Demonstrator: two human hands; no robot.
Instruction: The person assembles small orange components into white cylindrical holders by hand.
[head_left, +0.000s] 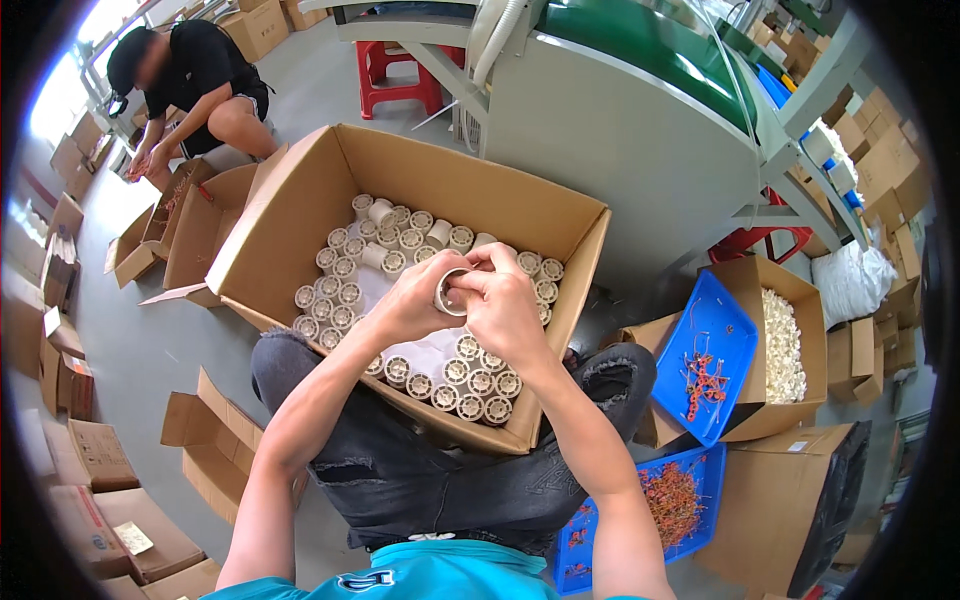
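Over a large open cardboard box (262, 225), both my hands meet around a white plastic cylindrical part (452, 306) with a round open end. My left hand (418, 300) is closed on its side. The fingers of my right hand (497, 303) reach to the opening and grip at its rim; whether they hold anything small inside is hidden. Many similar white round parts (470, 375) stand in the box, several lying on their sides, on a pale sheet (425, 352).
To the right, a blue tray (733, 325) holds red-orange wired pieces, beside a carton of small cream parts (783, 345). Another blue tray (708, 495) holds orange wired pieces. A grey machine with a green belt (640, 40) stands ahead. A person (200, 90) crouches at far left.
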